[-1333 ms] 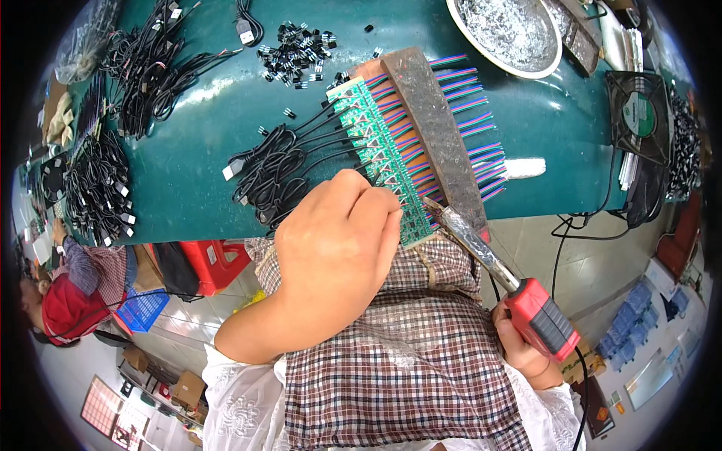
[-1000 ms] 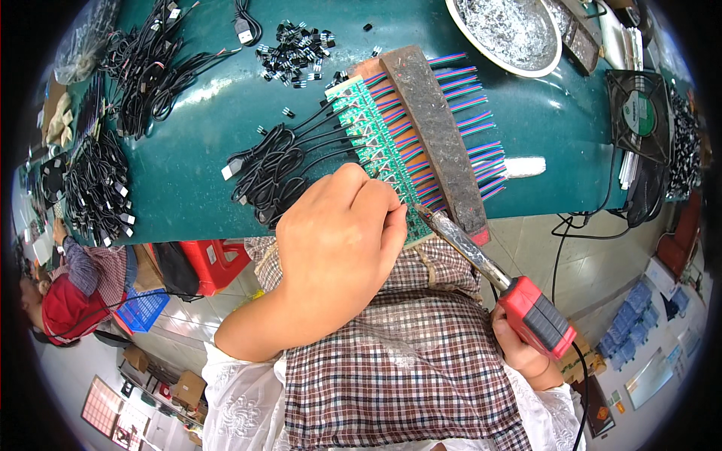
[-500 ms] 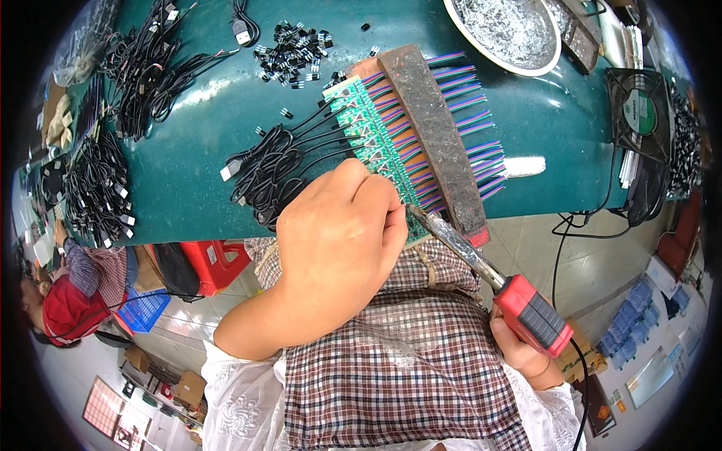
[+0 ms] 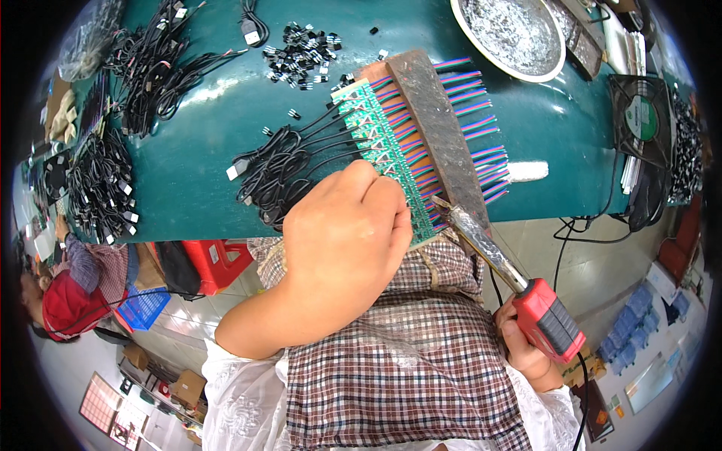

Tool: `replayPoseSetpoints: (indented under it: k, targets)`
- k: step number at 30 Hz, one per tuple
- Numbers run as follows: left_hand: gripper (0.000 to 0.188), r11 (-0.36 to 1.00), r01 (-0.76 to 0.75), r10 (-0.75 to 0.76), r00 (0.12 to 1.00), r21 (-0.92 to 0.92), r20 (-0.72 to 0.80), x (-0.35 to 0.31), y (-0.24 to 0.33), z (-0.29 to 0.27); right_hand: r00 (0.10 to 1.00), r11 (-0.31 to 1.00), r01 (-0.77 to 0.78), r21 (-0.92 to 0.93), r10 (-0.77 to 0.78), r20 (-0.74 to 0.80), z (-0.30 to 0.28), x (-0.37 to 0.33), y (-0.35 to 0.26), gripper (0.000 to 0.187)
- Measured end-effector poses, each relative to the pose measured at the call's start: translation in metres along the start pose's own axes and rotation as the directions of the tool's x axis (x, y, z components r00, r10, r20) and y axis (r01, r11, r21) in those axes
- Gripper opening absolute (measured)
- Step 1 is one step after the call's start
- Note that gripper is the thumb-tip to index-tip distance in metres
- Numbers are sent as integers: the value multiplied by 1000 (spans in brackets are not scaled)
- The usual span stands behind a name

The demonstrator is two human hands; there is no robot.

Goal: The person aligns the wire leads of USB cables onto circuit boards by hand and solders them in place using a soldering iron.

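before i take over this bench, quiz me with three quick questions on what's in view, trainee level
1. Multiple choice: what does the right hand hold?
a) tweezers
b) soldering iron
c) knife

2. True or false: the bar lies across the coloured wires.

3. Fill in (left or right): in the picture, the black cables run to the ____ edge of the green board.

Key: 1. b; 2. true, wires show on both sides of it; 3. left
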State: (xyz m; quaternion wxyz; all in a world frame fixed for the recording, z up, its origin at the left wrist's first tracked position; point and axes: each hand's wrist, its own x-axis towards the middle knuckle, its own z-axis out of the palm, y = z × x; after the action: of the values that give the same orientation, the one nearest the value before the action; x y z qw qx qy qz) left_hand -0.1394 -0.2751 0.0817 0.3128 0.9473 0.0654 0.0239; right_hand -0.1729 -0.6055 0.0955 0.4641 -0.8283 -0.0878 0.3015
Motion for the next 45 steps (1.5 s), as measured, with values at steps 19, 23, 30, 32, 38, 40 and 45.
replayPoseSetpoints:
  k: [19,23,30,32,38,40,45]
  targets:
    - [12,881,161,87,869,444,-487,64,-154,-59,996,999,21,-45,-24,-81,3,13,-19,9]
    - [13,912,103,136,837,398,-529,67,-165,-63,994,999,-50,1,49,-95,4,10,-20,8]
    - [21,956,-144,-115,616,-255,-779,65,-148,-84,1000,1000,21,-9,-21,-23,3,18,-25,13]
    - [15,954,-56,-183,666,-293,-723,45,-120,-105,999,993,46,110,-47,12,6,24,-29,17]
    - [9,933,-100,108,994,-346,3,2,-26,-69,992,992,-65,111,77,-98,22,51,-65,13]
    - [10,852,96,-5,984,-515,177,-18,-11,-41,993,990,-74,120,84,-77,26,66,-75,22]
    - [10,833,153,-44,976,-532,212,-30,1,-18,959,964,262,36,-256,-121,57,89,-72,41]
